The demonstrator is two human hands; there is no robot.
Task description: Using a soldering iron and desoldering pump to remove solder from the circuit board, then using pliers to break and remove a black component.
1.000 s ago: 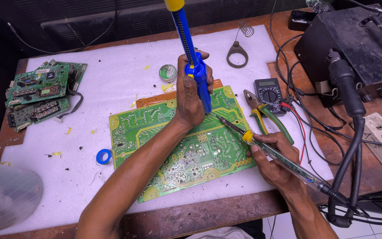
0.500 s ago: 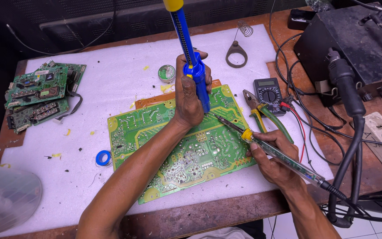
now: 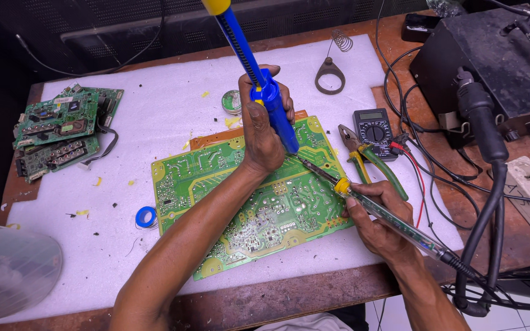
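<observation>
Little has moved since the earlier pictures: both hands sit where they were over the green board, and the blue pump has kept its upright tilt.

Across the wooden counter (image 3: 314, 300) lies a white foam mat (image 3: 154, 116). At the far right stands a black box (image 3: 492, 67) with thick black cables (image 3: 492, 202) running down toward the near edge. A clear plastic bag (image 3: 7, 276) shows at the near left corner.

On the middle of the mat rests the large green circuit board (image 3: 277, 208), solder side up. A stack of smaller green boards (image 3: 59, 129) lies at the far left, well apart from it.

The left hand (image 3: 264, 132) is closed in a fist around the blue pump (image 3: 265, 86), whose yellow cap points away and whose tip rests at the board's right part. The right hand (image 3: 378, 214) is closed around the soldering iron (image 3: 375, 205), held like a pen, its metal tip touching the board just beside the pump's tip.

To the right of the board lie green-handled pliers (image 3: 369, 159) and, just past them, a small black meter (image 3: 372, 125) with red and black leads. Farther off are a black ring-shaped stand (image 3: 330, 75) with a wire coil, and a small round tin (image 3: 232, 102). A blue roll of tape (image 3: 146, 216) lies just left of the board.
</observation>
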